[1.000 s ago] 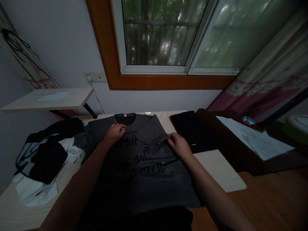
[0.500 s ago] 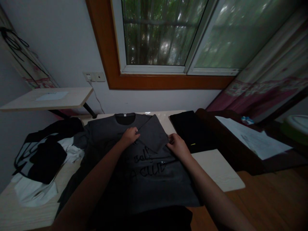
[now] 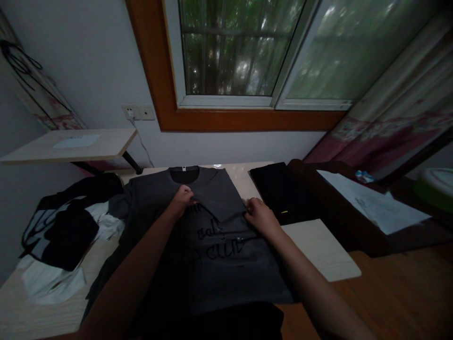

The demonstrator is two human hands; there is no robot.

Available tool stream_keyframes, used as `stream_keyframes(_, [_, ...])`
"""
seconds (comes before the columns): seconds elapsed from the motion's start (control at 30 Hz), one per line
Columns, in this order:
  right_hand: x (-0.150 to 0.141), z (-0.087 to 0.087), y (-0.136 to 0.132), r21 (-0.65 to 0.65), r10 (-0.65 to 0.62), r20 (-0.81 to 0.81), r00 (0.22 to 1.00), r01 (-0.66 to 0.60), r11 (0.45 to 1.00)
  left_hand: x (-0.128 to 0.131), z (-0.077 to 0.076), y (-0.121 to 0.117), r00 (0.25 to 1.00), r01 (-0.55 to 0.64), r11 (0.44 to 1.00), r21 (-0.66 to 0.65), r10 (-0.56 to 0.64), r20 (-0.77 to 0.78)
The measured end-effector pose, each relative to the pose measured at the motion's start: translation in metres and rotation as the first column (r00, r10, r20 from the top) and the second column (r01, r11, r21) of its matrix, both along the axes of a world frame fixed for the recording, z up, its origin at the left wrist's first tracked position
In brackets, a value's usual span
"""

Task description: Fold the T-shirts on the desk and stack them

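A dark grey T-shirt (image 3: 212, 264) with black lettering lies front up, its collar toward the wall. My left hand (image 3: 181, 200) is closed on the shirt's cloth just below the collar, fingers pinched together. At the shirt's right edge, my right hand (image 3: 261, 213) has its fingers closed on the fabric. Between the two hands the right side is turned inward, and creases cross the lettering. The shirt's left side spreads out beneath my left forearm, which hides part of it.
On the left lies a heap of black and white clothes (image 3: 71, 236). A folded black garment (image 3: 283, 193) rests right of the shirt, near the pale tabletop's (image 3: 318, 250) corner. A small raised shelf (image 3: 102, 146) stands at the back left. Papers (image 3: 368, 203) lie on dark furniture at right.
My left hand has moved left, drawing the folded sleeve cloth with it. The flap's pointed corner over the lettering has flattened out. My right hand stays almost in place.
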State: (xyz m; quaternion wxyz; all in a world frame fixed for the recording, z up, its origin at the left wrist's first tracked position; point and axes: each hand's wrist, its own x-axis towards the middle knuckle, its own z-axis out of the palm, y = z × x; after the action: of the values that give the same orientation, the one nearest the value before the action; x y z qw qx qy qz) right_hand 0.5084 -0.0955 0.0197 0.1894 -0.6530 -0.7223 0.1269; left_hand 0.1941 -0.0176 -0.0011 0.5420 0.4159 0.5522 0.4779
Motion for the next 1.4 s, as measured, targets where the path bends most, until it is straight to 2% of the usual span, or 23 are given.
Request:
stream_keyframes(0.17, [0.008, 0.003, -0.001, -0.109, 0.055, -0.019, 0.998, -0.057, 0.992, -0.006, -0.003, -0.003, 0.999, -0.038, 0.999, -0.004, 0.038, -0.018])
stream_keyframes(0.33, [0.012, 0.004, -0.002, -0.172, 0.165, 0.052, 0.985, -0.154, 0.973, -0.008, -0.002, -0.003, 0.995, -0.054, 0.998, 0.013, 0.055, -0.080])
stream_keyframes(0.47, [0.011, 0.003, -0.004, -0.144, 0.143, 0.159, 0.977, -0.120, 0.982, -0.003, 0.002, -0.006, 0.989, -0.012, 1.000, 0.011, 0.014, -0.144])
stream_keyframes(0.57, [0.009, 0.003, -0.005, -0.137, 0.105, 0.205, 0.973, -0.078, 0.988, 0.003, 0.006, -0.017, 0.980, 0.100, 0.995, 0.032, -0.093, -0.177])
stream_keyframes(0.7, [0.008, 0.004, -0.007, -0.104, 0.063, 0.250, 0.966, -0.038, 0.994, 0.010, 0.010, -0.036, 0.964, 0.267, 0.964, 0.015, -0.267, 0.007])
stream_keyframes(0.8, [0.008, 0.007, -0.009, 0.060, 0.106, 0.288, 0.952, -0.129, 0.990, 0.010, 0.010, -0.043, 0.954, 0.280, 0.960, -0.023, -0.275, 0.122])
stream_keyframes(0.87, [0.006, 0.009, -0.010, 0.166, 0.217, 0.323, 0.921, -0.281, 0.945, 0.008, 0.009, -0.043, 0.957, 0.252, 0.967, -0.043, -0.243, 0.157])
stream_keyframes(0.97, [-0.002, 0.014, -0.011, 0.224, 0.378, 0.402, 0.834, -0.490, 0.842, 0.005, 0.008, -0.041, 0.958, 0.226, 0.971, -0.073, -0.208, 0.197])
stream_keyframes(1.17, [-0.029, 0.018, -0.005, 0.192, 0.555, 0.446, 0.703, -0.680, 0.707, 0.003, 0.011, -0.041, 0.950, 0.226, 0.964, -0.141, -0.186, 0.251])
stream_keyframes(1.27, [-0.035, 0.017, -0.002, 0.168, 0.617, 0.405, 0.675, -0.718, 0.675, 0.002, 0.010, -0.042, 0.955, 0.222, 0.968, -0.118, -0.192, 0.227])
stream_keyframes(1.4, [-0.032, 0.017, -0.002, 0.173, 0.637, 0.308, 0.706, -0.701, 0.692, -0.001, 0.008, -0.042, 0.981, 0.192, 0.981, -0.030, -0.193, -0.001])
